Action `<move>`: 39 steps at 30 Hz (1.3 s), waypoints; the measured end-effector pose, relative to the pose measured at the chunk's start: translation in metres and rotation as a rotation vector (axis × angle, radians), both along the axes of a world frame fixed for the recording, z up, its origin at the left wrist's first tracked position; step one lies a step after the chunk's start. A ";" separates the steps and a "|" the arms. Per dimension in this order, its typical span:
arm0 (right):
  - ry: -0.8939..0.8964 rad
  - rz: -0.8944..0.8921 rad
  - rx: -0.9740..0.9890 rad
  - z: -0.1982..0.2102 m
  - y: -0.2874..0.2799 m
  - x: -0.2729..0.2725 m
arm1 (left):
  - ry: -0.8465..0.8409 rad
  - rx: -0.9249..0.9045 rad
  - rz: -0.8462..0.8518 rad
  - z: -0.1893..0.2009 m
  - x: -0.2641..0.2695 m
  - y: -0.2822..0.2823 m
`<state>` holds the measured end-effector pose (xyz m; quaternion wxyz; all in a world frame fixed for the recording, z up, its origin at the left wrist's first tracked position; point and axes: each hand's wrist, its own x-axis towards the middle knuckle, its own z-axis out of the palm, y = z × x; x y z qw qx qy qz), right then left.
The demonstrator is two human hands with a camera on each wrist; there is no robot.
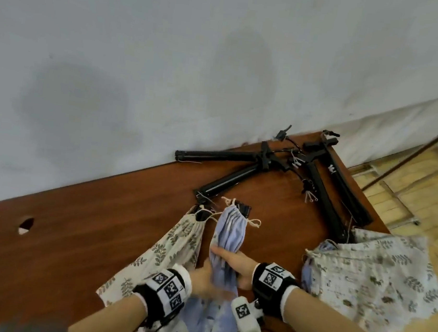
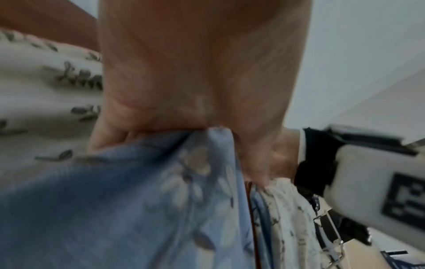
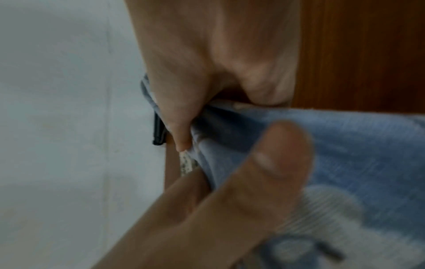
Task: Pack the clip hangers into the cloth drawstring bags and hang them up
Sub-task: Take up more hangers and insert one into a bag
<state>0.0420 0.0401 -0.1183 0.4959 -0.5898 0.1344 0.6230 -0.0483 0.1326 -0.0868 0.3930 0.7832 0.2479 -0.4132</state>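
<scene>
Both your hands are clamped on the blue drawstring bag [image 1: 227, 237] in the middle of the brown surface [image 1: 68, 230]: your right hand [image 1: 236, 263] wraps its gathered middle, and your left hand [image 1: 204, 276] has a grip on the cloth just below. A leaf-print bag [image 1: 173, 245] lies touching it on the left, a bigger printed bag [image 1: 380, 271] sits off to the right, and the black clip hangers [image 1: 317, 177] are piled near the wall. No readable writing anywhere, just square black-and-white marker tags on your wrist bands [image 1: 272, 278].

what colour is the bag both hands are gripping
Light blue with a pale leaf print; clearest in the left wrist view.
</scene>
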 end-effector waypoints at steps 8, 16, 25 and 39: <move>0.102 0.021 -0.061 -0.026 0.008 0.003 | 0.132 0.180 -0.007 -0.046 0.013 0.013; -0.070 0.006 -0.079 -0.008 -0.039 0.048 | 0.301 0.368 -0.342 -0.036 0.039 0.005; -0.623 -0.243 -0.280 0.050 -0.198 0.174 | -0.024 0.495 -0.504 0.021 0.130 -0.023; -0.875 0.650 -0.561 0.019 -0.304 0.172 | -0.197 0.365 -0.754 -0.014 0.191 -0.215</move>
